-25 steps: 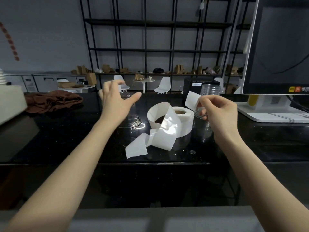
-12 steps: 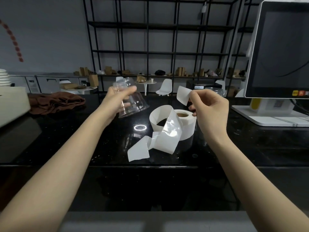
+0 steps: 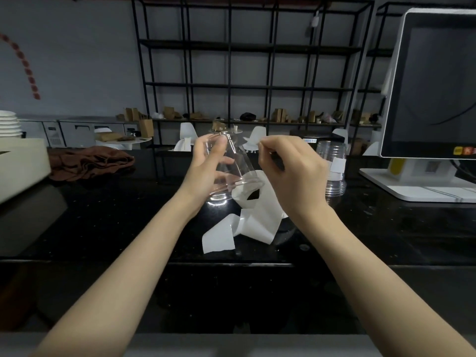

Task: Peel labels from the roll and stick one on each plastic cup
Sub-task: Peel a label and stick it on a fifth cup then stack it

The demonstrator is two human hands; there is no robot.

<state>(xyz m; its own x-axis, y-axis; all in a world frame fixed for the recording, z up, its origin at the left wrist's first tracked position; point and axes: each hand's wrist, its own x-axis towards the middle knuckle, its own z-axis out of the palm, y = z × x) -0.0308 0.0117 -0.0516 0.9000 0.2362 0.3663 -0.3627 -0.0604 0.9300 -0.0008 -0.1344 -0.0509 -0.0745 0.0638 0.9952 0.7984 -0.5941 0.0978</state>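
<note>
My left hand [image 3: 206, 168] grips a clear plastic cup [image 3: 238, 161], held base up and tilted above the black counter [image 3: 103, 217]. Close on the cup's right, my right hand [image 3: 291, 173] pinches a white label [image 3: 258, 142]. Only a sliver of the label shows past the fingertips, next to the cup's wall. The label roll [image 3: 243, 195] stands on the counter below both hands, largely hidden by my right hand. Its loose white backing strip [image 3: 257, 225] curls toward me.
A stack of clear cups [image 3: 332, 181], the outer one with a white label on it, stands at the right. Beyond it is a white touchscreen terminal [image 3: 438, 86]. A brown cloth [image 3: 90, 161] and a beige box [image 3: 20, 163] lie at the left.
My left hand lifted a cup off the counter and brought it to the middle. My right hand carried the peeled label left, up to the cup.
</note>
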